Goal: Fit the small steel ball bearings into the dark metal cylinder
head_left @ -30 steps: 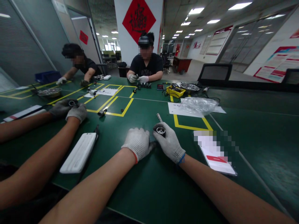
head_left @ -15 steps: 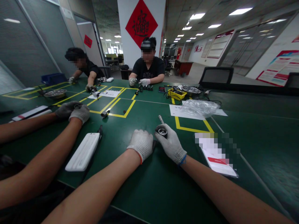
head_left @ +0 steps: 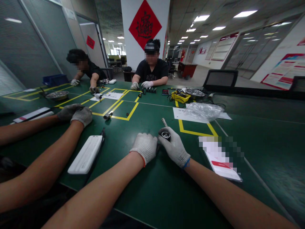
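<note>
One green tabletop (head_left: 152, 190) carries a flat white box (head_left: 84, 155), left of the person's hands. The left hand (head_left: 144, 147) is curled; whether it grips anything, I cannot tell. Beside it, the right hand (head_left: 175, 143) is wrapped round a dark cylinder (head_left: 166, 136), ringed end up; a metal rod (head_left: 164, 122) shows just beyond.

Dim overall; ceiling light panels (head_left: 245, 14) and far windows (head_left: 116, 51) brightest; dull sheen on green tabletop (head_left: 267, 143); lower-left corner shadowed; wide-angle stretch at edges.
</note>
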`<state>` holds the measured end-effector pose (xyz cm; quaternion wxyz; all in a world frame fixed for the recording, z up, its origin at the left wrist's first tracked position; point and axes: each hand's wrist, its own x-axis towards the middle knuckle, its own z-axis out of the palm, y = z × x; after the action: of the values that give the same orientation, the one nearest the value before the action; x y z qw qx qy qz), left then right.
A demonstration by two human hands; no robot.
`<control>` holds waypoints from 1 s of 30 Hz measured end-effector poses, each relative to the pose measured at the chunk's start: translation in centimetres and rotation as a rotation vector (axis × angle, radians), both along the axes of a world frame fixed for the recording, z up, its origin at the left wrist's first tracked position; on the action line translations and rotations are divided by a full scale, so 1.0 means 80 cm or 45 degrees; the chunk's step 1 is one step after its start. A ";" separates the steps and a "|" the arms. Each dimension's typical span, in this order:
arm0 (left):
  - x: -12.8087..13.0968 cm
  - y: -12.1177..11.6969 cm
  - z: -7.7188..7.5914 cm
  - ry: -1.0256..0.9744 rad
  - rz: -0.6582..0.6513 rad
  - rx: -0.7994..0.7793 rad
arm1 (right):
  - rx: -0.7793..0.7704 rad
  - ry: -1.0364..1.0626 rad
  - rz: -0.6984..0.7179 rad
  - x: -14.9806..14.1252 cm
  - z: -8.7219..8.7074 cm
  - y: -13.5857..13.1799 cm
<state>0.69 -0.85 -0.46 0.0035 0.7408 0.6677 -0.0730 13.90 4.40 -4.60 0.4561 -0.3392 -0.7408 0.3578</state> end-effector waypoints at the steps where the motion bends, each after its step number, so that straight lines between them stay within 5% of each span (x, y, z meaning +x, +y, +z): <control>1: 0.000 0.000 -0.001 -0.002 0.004 0.004 | -0.003 -0.002 -0.001 0.000 0.000 0.000; 30: -0.021 0.009 0.002 0.007 -0.018 0.024 | -0.072 0.013 -0.018 -0.001 -0.004 0.004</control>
<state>-1.02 -0.10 -0.29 -0.0056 0.7454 0.6630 -0.0687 13.82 4.74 -4.90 0.4528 -0.3554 -0.7256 0.3771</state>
